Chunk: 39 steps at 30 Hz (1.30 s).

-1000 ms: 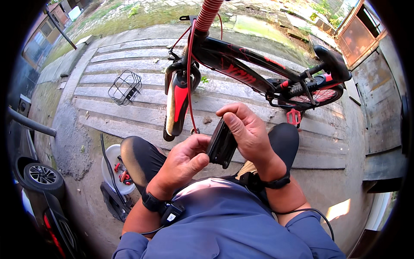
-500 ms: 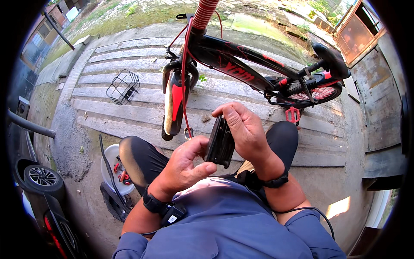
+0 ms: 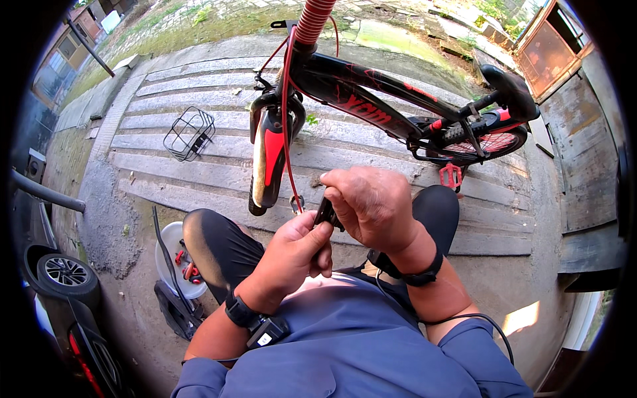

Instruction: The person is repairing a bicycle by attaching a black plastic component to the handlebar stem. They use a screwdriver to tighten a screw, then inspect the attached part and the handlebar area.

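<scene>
A small black block-like part (image 3: pixel 327 211) is held between my two hands above my lap, and only a bit of it shows. My left hand (image 3: pixel 295 249) pinches its lower end, thumb on top and fingers curled. From above, my right hand (image 3: pixel 375 209) closes over the upper end with bent fingers, hiding most of it. Just beyond my hands stands a black and red bicycle (image 3: pixel 371 99), its front wheel (image 3: pixel 262 189) to the left of them. A red cable (image 3: pixel 284 126) hangs down from the bicycle near my left hand.
At my left knee stands a white basin (image 3: pixel 170 235) with red and black small parts inside. A black wire basket (image 3: pixel 189 134) lies on the slabs. A parked dark car (image 3: pixel 76 318) is at far left, a metal door (image 3: pixel 584 152) at right.
The black part has been turned and is now mostly covered. My right hand has swung over it, knuckles up, and my left fingers have curled in around its lower end.
</scene>
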Tool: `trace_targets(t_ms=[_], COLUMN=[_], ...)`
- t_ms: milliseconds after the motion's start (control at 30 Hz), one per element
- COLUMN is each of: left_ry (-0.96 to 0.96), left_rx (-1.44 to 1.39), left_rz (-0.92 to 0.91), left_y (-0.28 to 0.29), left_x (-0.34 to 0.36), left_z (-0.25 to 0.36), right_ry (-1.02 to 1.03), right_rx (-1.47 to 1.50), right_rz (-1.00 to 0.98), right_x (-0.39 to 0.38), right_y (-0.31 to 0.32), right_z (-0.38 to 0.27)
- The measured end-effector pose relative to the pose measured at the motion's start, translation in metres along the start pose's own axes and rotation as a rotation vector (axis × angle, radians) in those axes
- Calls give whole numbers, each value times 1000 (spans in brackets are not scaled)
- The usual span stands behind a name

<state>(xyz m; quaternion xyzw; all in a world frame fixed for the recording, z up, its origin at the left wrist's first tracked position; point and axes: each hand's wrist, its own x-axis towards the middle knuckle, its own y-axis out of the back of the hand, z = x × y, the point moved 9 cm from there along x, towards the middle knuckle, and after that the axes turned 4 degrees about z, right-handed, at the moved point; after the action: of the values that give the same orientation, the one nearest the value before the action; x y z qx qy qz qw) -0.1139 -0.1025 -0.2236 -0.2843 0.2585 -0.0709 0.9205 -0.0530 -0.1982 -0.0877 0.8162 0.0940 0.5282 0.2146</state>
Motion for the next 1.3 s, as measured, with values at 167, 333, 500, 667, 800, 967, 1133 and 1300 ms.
trace_targets(t_ms=[167, 333, 500, 667, 800, 967, 1133, 1300], left_ry=[39, -79, -139, -187, -285, -365, -439, -481], left_rx=[-131, -123, -85, -70, 5, 36, 181, 256], left_rz=[36, 65, 80, 96, 72, 55, 43, -23], left_y=[-5, -3, -1, 1, 1, 3, 7, 6], left_x=[-1, -1, 2, 2, -2, -3, -7, -7], left_z=[0, 3, 1, 4, 11, 13, 22, 26], right_ry=[-25, -225, -224, -237, -451, -517, -639, -727], right_rx=[-29, 95, 104, 141, 255, 292, 398, 499], right_rz=[-21, 90, 101, 90, 89, 72, 88, 125], right_x=[-7, -8, -8, -9, -14, -16, -23, -26], right_y=[-1, 5, 7, 4, 5, 3, -2, -5], right_z=[4, 21, 22, 20, 30, 32, 38, 43])
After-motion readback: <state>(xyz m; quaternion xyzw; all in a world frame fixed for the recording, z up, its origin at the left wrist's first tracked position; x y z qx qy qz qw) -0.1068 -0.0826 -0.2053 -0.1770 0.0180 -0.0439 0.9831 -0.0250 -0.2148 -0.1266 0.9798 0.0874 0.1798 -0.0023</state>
